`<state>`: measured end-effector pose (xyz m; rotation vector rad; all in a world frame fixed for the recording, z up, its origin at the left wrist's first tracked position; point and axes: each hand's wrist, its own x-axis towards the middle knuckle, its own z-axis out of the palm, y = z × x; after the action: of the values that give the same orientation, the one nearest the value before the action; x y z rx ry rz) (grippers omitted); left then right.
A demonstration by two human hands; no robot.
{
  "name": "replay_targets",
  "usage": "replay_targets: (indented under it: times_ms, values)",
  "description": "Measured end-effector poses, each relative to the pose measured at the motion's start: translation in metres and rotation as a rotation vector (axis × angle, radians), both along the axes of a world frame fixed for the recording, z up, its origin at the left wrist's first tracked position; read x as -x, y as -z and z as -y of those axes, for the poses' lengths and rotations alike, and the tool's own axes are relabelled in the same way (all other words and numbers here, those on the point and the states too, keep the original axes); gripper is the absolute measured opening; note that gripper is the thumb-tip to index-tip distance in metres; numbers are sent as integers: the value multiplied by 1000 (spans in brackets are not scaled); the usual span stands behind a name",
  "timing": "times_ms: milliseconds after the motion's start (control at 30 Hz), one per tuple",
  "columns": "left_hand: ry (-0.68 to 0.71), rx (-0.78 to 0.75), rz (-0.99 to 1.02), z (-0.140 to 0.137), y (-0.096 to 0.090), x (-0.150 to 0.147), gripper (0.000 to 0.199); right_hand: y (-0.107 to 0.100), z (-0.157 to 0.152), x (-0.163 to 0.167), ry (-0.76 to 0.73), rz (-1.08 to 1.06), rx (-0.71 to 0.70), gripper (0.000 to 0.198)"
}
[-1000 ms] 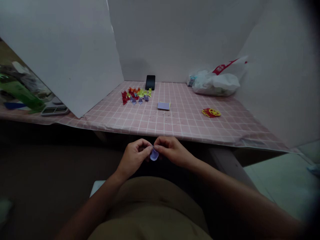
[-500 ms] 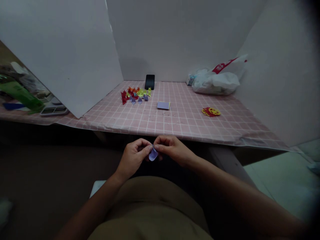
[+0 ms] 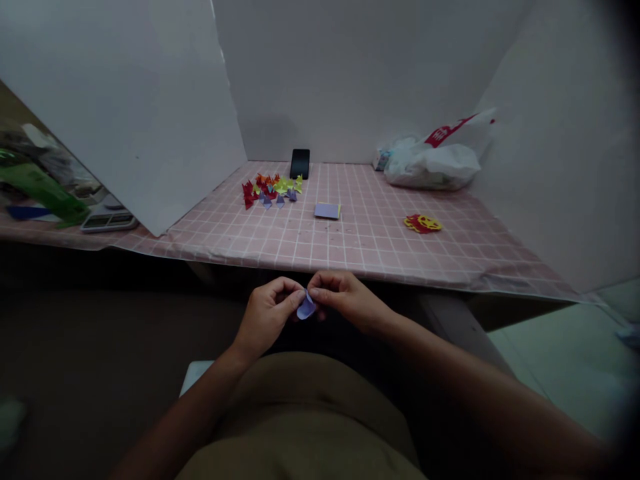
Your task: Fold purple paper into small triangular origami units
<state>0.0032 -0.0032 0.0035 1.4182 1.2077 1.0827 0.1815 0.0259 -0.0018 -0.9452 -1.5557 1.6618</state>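
Note:
A small piece of purple paper (image 3: 305, 309), bent into a curve, is pinched between my two hands below the table's front edge. My left hand (image 3: 273, 313) grips its left side between thumb and fingers. From the other side, my right hand (image 3: 345, 297) pinches the paper's upper right part, fingertips close to those of the left. On the table lie a stack of purple and yellow paper (image 3: 327, 211) and, further left, a cluster of small folded paper figures (image 3: 270, 190) in red, orange, yellow and purple.
A black phone (image 3: 300, 164) leans against the back panel. A white plastic bag (image 3: 433, 163) lies at the back right, with red and yellow cut-out pieces (image 3: 423, 223) nearer. White panels flank the checked tablecloth (image 3: 370, 250). At far left sits a kitchen scale (image 3: 109, 219).
The purple paper's lower edge has shifted slightly up and looks more curved. Both hands hold nearly the same position.

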Motion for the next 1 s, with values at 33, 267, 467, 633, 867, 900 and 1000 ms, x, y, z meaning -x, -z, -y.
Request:
replay_targets:
  times_ms: [33, 267, 467, 633, 867, 900, 1000]
  values:
    - [-1, -4, -4, 0, 0, 0, 16, 1, 0, 0, -4, -9, 10, 19]
    - [-5, -25, -13, -1, 3, 0, 14, 0, -1, 1, -4, 39, -49, 15]
    - [3, -27, -16, -1, 3, 0, 14, -3, 0, 0, -17, 168, -194, 14]
    - [11, -14, -19, -1, 1, -1, 13, -6, 3, 0, 28, 272, -332, 14]
    - [43, -11, -22, -3, 1, 1, 16, -6, 3, 2, 58, 319, -390, 12]
    - [46, -15, -22, -3, 2, 1, 16, -5, 3, 1, 55, 298, -362, 11]
    - [31, -27, -17, -3, 4, 0, 15, -3, 1, 1, 24, 207, -224, 11]
